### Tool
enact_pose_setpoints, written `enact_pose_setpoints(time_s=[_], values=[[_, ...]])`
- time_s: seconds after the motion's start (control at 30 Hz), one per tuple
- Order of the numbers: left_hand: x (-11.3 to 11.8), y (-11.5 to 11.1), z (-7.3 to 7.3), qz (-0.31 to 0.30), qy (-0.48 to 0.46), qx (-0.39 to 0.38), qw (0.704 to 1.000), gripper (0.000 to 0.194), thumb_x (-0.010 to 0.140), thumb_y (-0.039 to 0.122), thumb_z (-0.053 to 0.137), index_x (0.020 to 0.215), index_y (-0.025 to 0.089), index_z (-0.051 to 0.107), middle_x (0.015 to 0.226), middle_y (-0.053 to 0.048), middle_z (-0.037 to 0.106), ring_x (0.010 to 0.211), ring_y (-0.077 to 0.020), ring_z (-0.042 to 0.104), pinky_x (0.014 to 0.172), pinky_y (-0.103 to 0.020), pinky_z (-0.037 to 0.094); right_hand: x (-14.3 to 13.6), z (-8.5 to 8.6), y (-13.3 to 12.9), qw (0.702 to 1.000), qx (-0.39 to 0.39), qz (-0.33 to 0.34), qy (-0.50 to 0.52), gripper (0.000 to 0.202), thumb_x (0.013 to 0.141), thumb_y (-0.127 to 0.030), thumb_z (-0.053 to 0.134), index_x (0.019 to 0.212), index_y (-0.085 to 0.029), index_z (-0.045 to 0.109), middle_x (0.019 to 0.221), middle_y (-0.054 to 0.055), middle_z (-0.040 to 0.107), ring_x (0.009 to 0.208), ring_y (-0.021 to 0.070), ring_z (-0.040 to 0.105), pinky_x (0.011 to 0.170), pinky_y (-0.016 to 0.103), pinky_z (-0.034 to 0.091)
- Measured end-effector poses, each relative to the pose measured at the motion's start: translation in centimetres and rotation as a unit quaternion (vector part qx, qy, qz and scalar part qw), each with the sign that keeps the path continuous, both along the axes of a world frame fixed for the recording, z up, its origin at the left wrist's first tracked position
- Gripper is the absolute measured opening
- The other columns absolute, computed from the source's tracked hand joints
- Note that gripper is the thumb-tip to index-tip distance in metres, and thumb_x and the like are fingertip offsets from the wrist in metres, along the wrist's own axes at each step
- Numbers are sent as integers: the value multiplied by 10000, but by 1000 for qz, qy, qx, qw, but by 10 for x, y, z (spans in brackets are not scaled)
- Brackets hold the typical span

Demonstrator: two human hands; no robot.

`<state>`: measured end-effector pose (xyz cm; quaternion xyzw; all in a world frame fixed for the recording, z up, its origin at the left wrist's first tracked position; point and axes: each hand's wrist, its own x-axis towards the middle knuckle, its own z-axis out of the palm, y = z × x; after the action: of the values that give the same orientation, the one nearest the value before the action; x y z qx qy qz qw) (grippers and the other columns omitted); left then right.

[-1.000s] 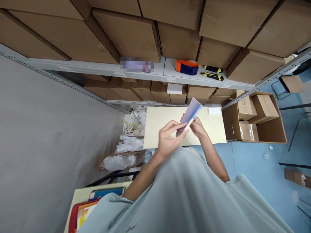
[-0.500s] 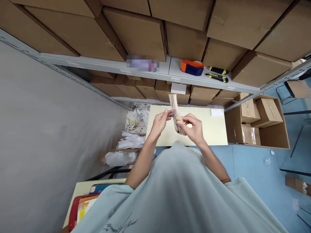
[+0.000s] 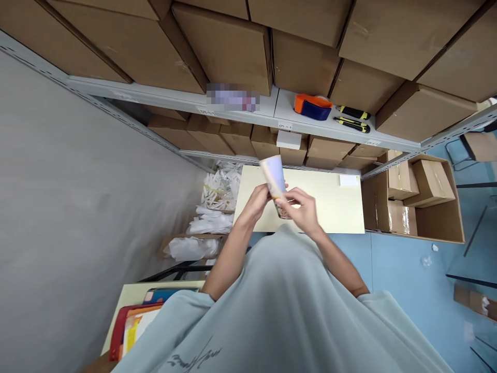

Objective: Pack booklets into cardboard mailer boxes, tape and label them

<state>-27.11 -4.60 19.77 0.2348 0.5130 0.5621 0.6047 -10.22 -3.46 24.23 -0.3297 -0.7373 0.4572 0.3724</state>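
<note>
A thin printed sheet or booklet (image 3: 275,173), curved or folded, stands tilted between my hands above the cream table (image 3: 334,207). Its upper part shows a pale lavender inner face and a whitish outer face; darker, multicoloured print covers the lower end. My right hand (image 3: 305,210) pinches its lower right part between thumb and fingers. From the left, my left hand (image 3: 255,204) holds it, with fingers partly hidden behind the sheet. A white card (image 3: 349,180) lies at the table's back right.
Above the table's back edge, a shelf (image 3: 229,119) holds brown cartons, an orange-and-blue tape roll (image 3: 312,107) and yellow-black utility knives (image 3: 352,118). Bags of white material (image 3: 221,189) sit left. A large open carton (image 3: 438,217) with smaller boxes stands right.
The sheet has turned and opened out, so its lavender inner face now shows. My left hand has moved in behind it and taken hold. My right hand keeps its pinch, shifting slightly left.
</note>
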Motion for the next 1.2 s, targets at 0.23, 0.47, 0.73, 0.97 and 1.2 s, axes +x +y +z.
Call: enact_pose_setpoints(time_s=[0.23, 0.47, 0.73, 0.97, 1.2], values=[[-17, -1, -9, 107, 75, -10, 991, 799, 467, 641, 1131, 1042, 148, 878, 1028, -140, 869, 944, -272, 801, 902, -410, 679, 38, -15, 73, 974, -168, -144, 53, 612, 854, -788, 887, 1051, -208, 885, 1073, 113, 881, 956, 283, 830, 879, 411, 713], [-30, 1, 17, 91, 280, 161, 942, 373, 817, 545, 989, 933, 218, 853, 1047, -89, 864, 1099, -293, 818, 1093, -480, 654, 59, -10, 76, 993, -62, -101, 30, 398, 973, -661, 850, 1055, -279, 927, 1176, 81, 895, 1178, 305, 835, 1130, 483, 669], [-32, -6, 32, 81, 394, 291, 868, 183, 1039, 312, 749, 862, 266, 746, 1046, -55, 884, 1327, -301, 795, 1203, -563, 605, 74, -3, 56, 996, 14, -66, 51, 215, 1064, -493, 795, 1135, -349, 937, 1339, 44, 882, 1382, 306, 801, 1244, 536, 637], [-32, -11, 29, 61, 307, 186, 931, 513, 854, 648, 957, 991, 244, 673, 1038, -67, 831, 1059, -257, 828, 996, -407, 692, 81, -2, 56, 987, -138, -72, 41, 701, 956, -607, 878, 1586, -330, 741, 996, 0, 878, 724, 156, 745, 625, 296, 696], [-39, -19, 43, 9, 247, 114, 962, 474, 903, 618, 882, 1163, 221, 880, 1275, -147, 839, 1204, -334, 790, 1105, -431, 649, 83, 19, 56, 974, -219, -37, 35, 590, 937, -720, 840, 1306, -260, 871, 916, 20, 871, 628, 148, 733, 614, 317, 681]])
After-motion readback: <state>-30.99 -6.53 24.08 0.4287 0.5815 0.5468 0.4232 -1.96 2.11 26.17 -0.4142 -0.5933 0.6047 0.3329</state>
